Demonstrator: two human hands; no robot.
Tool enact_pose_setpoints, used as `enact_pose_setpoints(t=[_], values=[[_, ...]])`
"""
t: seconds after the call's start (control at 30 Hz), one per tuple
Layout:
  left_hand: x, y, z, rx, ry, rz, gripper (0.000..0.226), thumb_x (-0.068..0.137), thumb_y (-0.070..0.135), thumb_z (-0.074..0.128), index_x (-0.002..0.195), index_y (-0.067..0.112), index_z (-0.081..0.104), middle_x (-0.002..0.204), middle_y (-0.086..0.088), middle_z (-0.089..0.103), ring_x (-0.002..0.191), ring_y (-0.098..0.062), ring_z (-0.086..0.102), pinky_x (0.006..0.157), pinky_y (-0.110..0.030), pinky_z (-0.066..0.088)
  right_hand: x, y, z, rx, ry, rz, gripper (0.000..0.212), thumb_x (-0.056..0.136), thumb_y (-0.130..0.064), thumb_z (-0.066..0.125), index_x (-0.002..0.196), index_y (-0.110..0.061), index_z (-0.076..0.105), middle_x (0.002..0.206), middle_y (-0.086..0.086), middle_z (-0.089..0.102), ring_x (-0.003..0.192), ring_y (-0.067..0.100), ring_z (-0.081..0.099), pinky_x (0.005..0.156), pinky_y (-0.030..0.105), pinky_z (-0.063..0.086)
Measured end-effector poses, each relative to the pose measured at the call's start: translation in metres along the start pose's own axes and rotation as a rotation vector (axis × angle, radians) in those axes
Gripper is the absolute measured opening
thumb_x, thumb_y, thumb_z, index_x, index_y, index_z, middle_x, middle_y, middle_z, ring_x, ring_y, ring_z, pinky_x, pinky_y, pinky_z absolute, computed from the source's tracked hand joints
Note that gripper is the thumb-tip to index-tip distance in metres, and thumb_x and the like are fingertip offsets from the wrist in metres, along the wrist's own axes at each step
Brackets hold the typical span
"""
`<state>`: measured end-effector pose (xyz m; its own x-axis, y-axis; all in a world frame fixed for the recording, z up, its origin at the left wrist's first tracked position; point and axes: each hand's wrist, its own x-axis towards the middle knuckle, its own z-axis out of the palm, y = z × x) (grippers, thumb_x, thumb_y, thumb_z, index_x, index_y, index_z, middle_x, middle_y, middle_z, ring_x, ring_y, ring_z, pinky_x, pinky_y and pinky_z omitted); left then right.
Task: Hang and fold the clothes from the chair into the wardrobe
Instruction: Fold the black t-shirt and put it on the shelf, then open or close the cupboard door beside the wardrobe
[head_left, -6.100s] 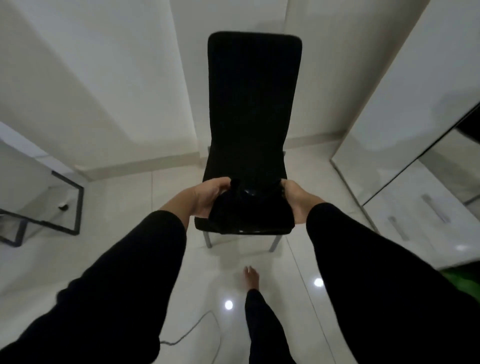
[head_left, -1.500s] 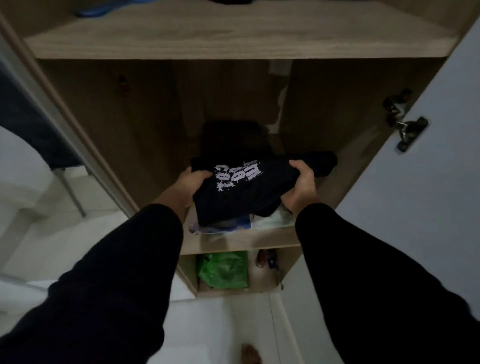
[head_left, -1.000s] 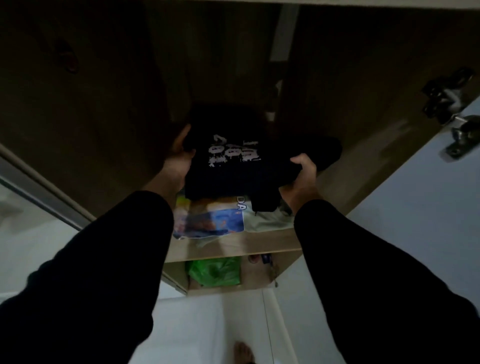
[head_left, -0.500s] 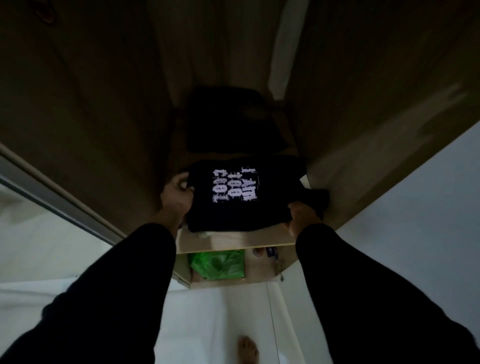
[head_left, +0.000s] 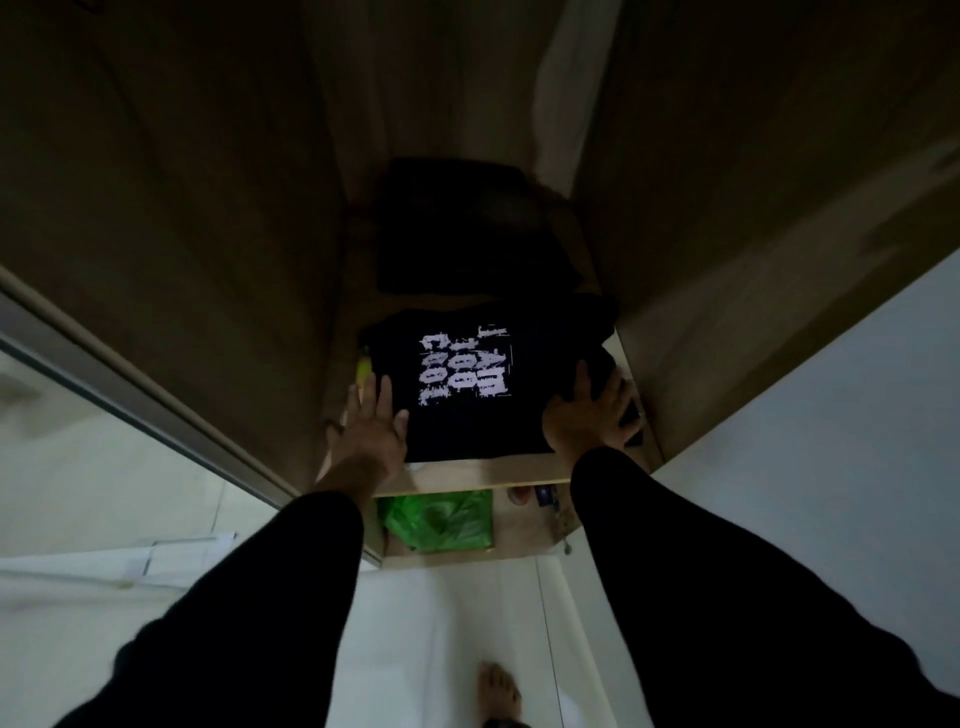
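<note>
Two hands flat on a folded black T-shirt (head_left: 467, 379) – left hand (head_left: 371, 431) and right hand (head_left: 589, 415) with fingers spread, gripping nothing – on a wardrobe shelf (head_left: 467, 474), dark folded garment (head_left: 467, 228) behind.

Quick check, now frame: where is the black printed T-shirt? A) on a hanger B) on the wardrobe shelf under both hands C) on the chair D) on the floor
B: the black printed T-shirt lies folded on the wardrobe shelf, with the left hand and right hand flat at its two sides.
</note>
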<state>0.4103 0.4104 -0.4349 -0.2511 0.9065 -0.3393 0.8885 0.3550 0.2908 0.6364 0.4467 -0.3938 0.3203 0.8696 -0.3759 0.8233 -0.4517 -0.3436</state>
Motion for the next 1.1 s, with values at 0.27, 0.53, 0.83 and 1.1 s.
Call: enact_pose_setpoints(t=[0.27,0.53,0.83,1.1], values=[[-0.021,0.005,-0.02,0.058,-0.057,-0.029,0.067,0.099,0.049,0.021,0.15,0.022,-0.014,0.158,0.003,-0.021,0.145,-0.021,-0.019,0.112,-0.059,0.008,-0.024,-0.004,-0.009,-0.15,-0.087,-0.04,0.07,0.096,-0.05,0.033,0.152,-0.032,-0.006,0.159,0.01,-0.018,0.146,0.029,-0.017,0.114,0.057,-0.001],[-0.109,0.019,-0.097,0.026,0.158,0.129,0.066,0.099,0.049,0.016,0.149,0.021,-0.016,0.158,0.003,-0.019,0.146,-0.019,-0.015,0.115,-0.054,0.002,-0.128,-0.014,-0.081,-0.15,0.129,-0.164,0.068,0.098,-0.043,0.029,0.152,-0.028,-0.01,0.158,0.01,-0.019,0.146,0.029,-0.017,0.114,0.057,-0.002],[-0.293,0.04,-0.212,0.036,0.371,0.396,0.068,0.1,0.046,0.023,0.15,0.019,-0.014,0.159,0.001,-0.016,0.146,-0.021,-0.013,0.116,-0.054,0.003,-0.327,0.027,-0.204,-0.09,0.517,-0.189,0.068,0.098,-0.04,0.028,0.152,-0.027,-0.012,0.159,0.01,-0.017,0.146,0.029,-0.016,0.114,0.057,-0.003],[-0.42,0.132,-0.304,0.021,0.616,0.68,0.073,0.1,0.046,0.026,0.148,0.017,-0.019,0.158,-0.001,-0.018,0.146,-0.02,-0.014,0.117,-0.054,0.004,-0.46,0.066,-0.352,-0.069,1.049,-0.278,0.068,0.096,-0.031,0.034,0.153,-0.026,-0.002,0.161,0.008,-0.008,0.148,0.026,-0.01,0.113,0.06,-0.002]])
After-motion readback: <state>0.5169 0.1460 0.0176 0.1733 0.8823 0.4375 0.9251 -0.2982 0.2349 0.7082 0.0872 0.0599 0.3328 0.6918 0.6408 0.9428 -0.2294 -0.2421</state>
